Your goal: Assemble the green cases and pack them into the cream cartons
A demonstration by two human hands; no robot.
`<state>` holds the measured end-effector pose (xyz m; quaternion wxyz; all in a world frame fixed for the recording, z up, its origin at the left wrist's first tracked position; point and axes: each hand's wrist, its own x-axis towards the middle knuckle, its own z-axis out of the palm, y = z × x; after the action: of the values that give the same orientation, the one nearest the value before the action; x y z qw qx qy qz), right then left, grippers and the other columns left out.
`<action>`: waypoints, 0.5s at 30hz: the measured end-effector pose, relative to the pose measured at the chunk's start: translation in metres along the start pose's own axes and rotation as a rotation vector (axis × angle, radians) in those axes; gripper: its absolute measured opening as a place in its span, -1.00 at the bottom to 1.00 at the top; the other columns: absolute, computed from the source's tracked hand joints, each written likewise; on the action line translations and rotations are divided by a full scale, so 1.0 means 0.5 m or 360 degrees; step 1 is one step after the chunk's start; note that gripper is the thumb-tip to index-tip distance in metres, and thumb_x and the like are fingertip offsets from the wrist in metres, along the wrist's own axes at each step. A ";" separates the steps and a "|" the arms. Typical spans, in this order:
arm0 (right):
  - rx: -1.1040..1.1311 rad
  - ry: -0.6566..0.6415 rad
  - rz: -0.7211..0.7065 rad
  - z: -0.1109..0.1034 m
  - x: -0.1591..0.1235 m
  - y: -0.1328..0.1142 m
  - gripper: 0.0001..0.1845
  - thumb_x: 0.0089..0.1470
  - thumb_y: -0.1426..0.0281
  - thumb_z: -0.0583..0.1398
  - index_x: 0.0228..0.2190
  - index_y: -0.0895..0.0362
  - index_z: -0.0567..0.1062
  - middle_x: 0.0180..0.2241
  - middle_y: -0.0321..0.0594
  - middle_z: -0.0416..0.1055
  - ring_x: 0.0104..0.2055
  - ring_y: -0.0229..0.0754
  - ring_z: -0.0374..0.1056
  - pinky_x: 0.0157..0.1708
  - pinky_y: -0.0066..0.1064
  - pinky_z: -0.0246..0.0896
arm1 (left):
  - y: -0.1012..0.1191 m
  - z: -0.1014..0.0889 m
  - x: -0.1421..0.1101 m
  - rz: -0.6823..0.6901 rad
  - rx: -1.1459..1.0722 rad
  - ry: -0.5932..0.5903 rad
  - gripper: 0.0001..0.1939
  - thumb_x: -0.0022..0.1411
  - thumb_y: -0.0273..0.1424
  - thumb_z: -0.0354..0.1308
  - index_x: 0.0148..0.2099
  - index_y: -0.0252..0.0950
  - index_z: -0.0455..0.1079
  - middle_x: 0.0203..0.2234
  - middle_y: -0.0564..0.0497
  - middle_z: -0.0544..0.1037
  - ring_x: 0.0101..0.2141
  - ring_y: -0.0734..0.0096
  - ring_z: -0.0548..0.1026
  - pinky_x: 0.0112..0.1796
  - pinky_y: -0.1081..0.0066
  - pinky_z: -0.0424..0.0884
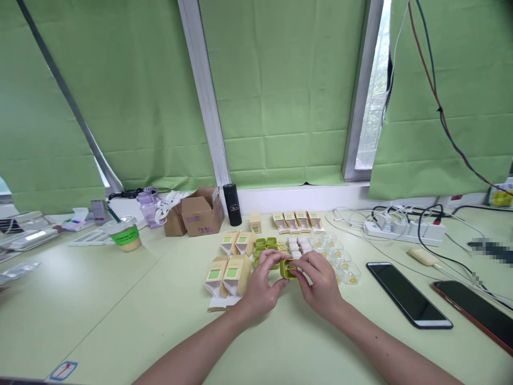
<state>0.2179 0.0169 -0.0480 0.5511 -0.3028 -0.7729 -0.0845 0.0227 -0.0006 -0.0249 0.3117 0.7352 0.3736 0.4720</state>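
My left hand (260, 289) grips a small olive-green square container (285, 267) above the table, fingers around its side and thumb below. My right hand (320, 280) is closed at the container's right edge, its fingertips at the opening; a small yellowish part shows there, too small to name. Just behind the hands stand several similar green containers (271, 241), partly hidden. Small yellow pieces (282, 247) and whitish blocks (294, 247) lie beside them. To the right are clear plastic cups (352, 275) with yellow spots. Cream cartons (233, 271) with green labels lie open on the left.
More open cartons (298, 222) and a closed one (255, 222) stand behind. Farther back are a black bottle (232, 205), a cardboard box (202, 214) and a drink cup (127, 238). Phones (409, 294), cables and a power strip (404, 232) lie on the right.
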 end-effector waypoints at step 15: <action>-0.0156 -0.0044 -0.0153 0.000 0.009 -0.004 -0.83 0.36 0.55 0.15 -0.22 0.12 0.53 -0.44 -0.25 0.36 -0.35 -0.13 0.21 -0.31 -0.27 0.05 | 0.000 0.001 0.000 -0.0031 -0.0027 -0.0018 -0.47 0.21 -0.60 0.28 0.17 -0.05 0.51 0.14 -0.09 0.36 0.24 0.08 0.37 0.30 0.04 0.31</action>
<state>0.2159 0.0169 -0.0433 0.5202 -0.2931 -0.7891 -0.1442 0.0231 -0.0005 -0.0249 0.3247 0.7314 0.3750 0.4679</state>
